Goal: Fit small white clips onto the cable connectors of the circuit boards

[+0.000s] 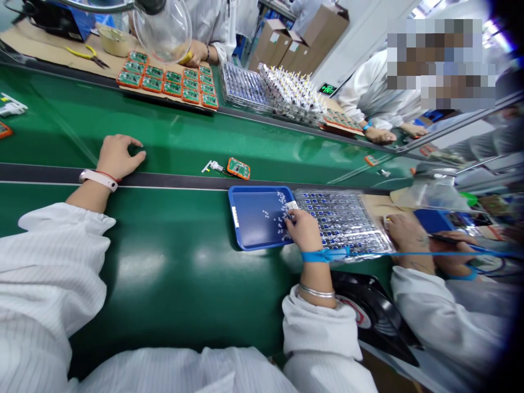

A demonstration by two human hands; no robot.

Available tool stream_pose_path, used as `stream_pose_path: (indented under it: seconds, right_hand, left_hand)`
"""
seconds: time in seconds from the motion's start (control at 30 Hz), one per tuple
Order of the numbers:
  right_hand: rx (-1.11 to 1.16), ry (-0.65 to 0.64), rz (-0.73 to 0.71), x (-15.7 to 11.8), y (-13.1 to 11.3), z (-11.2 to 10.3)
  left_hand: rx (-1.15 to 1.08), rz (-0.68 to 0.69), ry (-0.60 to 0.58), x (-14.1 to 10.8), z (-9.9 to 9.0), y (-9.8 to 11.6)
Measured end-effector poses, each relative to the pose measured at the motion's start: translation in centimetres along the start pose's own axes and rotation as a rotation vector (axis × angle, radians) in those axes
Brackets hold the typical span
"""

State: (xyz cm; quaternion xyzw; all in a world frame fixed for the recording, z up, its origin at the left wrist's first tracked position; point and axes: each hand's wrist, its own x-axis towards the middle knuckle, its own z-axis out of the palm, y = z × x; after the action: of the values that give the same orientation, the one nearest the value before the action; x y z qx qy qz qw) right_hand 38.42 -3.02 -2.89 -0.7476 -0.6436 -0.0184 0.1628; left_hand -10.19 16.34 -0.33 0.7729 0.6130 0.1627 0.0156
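Note:
My left hand (118, 157) rests on the green conveyor belt (164, 136) with loosely curled fingers, holding nothing. My right hand (303, 230) sits at the right edge of a blue plastic tray (254, 218), which has several tiny white parts scattered in it. Its fingers seem to pinch a small white piece (291, 205). Just right of that hand lies a clear blister tray (339, 218) of small blue-and-metal parts. Beyond the tray, on the belt, lie an orange-framed green circuit board (238, 168) and a white connector (213, 167).
A co-worker's hands (409, 240) work a pen-like tool at the right. Across the belt, orange-framed boards (167, 82) lie in rows and clear trays of white parts (290, 93) stand stacked. A black fan (368, 316) sits below the belt's near edge. Cardboard boxes (295, 43) stand behind.

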Motion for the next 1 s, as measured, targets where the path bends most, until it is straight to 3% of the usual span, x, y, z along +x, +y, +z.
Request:
stream_pose_path:
  seconds: [0.17,0.37,0.5,0.6,0.77,0.9,1.0]
  right_hand:
    - [0.045,-0.02,-0.068,2.2,1.5,1.3]
    - [0.041,-0.027,-0.028,3.6,1.8,2.4]
    - [0.017,0.005,-0.005,3.5,1.1,2.0]
    - [0.006,0.04,-0.021,3.1,0.2,1.3]
    - [0.052,0.048,-0.061,2.8,-2.2,0.4]
    - [0.164,-0.027,-0.138,2.9,-4.4,0.8]
    - [0.225,-0.036,-0.202,2.9,-5.5,1.0]
  left_hand:
    - [-0.066,0.016,0.019,-0.2,-0.1,0.1]
    - [-0.144,0.031,0.04,-0.2,0.0,0.2]
    - [-0.096,0.009,0.012,-0.2,-0.2,0.1]
    - [-0.11,0.001,0.056,-0.6,-0.5,1.0]
    - [-0.211,0.147,0.114,-2.0,0.3,6.5]
    - [-0.244,0.39,0.025,-1.5,1.5,12.3]
    - [-0.196,0.387,-0.05,-0.1,2.4,15.5]
